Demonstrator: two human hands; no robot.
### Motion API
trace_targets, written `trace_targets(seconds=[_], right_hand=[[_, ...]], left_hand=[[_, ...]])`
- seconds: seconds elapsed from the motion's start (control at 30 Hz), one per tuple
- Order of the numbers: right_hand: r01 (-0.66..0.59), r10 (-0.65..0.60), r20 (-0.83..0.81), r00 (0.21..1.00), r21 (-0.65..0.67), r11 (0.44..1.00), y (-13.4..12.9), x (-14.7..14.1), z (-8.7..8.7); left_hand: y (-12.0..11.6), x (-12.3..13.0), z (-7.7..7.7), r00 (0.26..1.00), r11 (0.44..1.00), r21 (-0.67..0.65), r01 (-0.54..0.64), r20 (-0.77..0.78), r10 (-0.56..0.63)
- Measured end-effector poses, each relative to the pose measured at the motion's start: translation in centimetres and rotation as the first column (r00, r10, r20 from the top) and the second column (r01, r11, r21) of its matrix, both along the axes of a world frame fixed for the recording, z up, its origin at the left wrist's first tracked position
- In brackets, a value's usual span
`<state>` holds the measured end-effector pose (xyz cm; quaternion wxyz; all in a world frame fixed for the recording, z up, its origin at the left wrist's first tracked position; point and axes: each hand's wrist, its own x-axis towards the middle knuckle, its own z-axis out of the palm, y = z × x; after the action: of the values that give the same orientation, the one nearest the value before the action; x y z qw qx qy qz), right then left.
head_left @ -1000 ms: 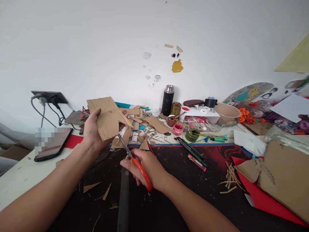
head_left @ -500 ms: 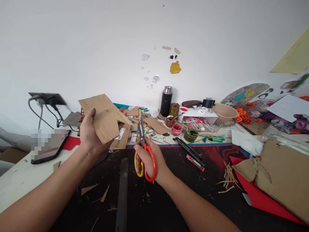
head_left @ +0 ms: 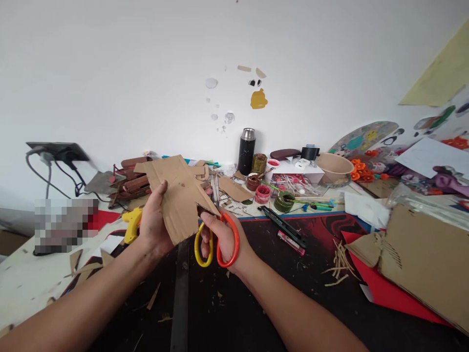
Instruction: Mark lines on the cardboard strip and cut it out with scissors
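Note:
A flat piece of brown cardboard (head_left: 179, 200) is raised above the dark mat, gripped at its left side by my left hand (head_left: 154, 220), thumb on top. An angular notch shows in its right edge, with a narrow strip beside it. My right hand (head_left: 227, 239) holds scissors (head_left: 230, 244) with one red and one yellow handle loop. The loops are spread apart and the blades point upward, at the cardboard's notched right edge. Part of the blades is hidden by the cardboard strip. Below lies a long metal ruler (head_left: 179, 303).
A yellow glue gun (head_left: 132, 224) lies behind my left wrist. Paint jars (head_left: 262, 194), a black flask (head_left: 246, 152) and cardboard scraps (head_left: 232, 189) line the back. A dark green cutter (head_left: 282, 226) lies right of my hands; a larger cardboard sheet (head_left: 425, 264) is at far right.
The cardboard has moved right and down toward the scissors, whose handles have spread wider. The blades now meet the notched edge. The view has shifted, showing the glue gun at left.

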<state>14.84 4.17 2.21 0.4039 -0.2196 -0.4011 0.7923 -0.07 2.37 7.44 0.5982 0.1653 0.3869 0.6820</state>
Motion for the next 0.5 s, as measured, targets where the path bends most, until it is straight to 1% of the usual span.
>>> trace_targets(seconds=[0.07,0.17,0.27,0.37,0.5], right_hand=[[-0.005,0.004,-0.020,1.000,-0.021,1.000,0.0,-0.1,-0.2],[-0.003,0.001,-0.028,1.000,-0.064,0.998,0.0,-0.2,-0.3],[0.004,-0.006,-0.028,1.000,-0.080,0.997,0.0,-0.3,-0.3],[-0.014,0.012,-0.032,0.999,-0.087,0.996,0.0,-0.3,-0.3],[-0.044,0.039,-0.039,0.998,-0.141,0.989,-0.1,-0.1,0.0]], left_hand=[[-0.1,0.2,-0.2,0.999,1.000,-0.012,0.029,0.020,-0.029],[-0.3,0.3,-0.5,0.994,0.994,0.000,0.105,0.038,-0.105],[-0.5,0.1,-1.0,0.987,0.987,0.001,0.160,0.024,-0.160],[-0.7,-0.1,-1.6,0.988,0.988,-0.009,0.156,-0.006,-0.156],[-0.8,0.0,-2.1,0.990,0.990,-0.016,0.137,-0.021,-0.138]])
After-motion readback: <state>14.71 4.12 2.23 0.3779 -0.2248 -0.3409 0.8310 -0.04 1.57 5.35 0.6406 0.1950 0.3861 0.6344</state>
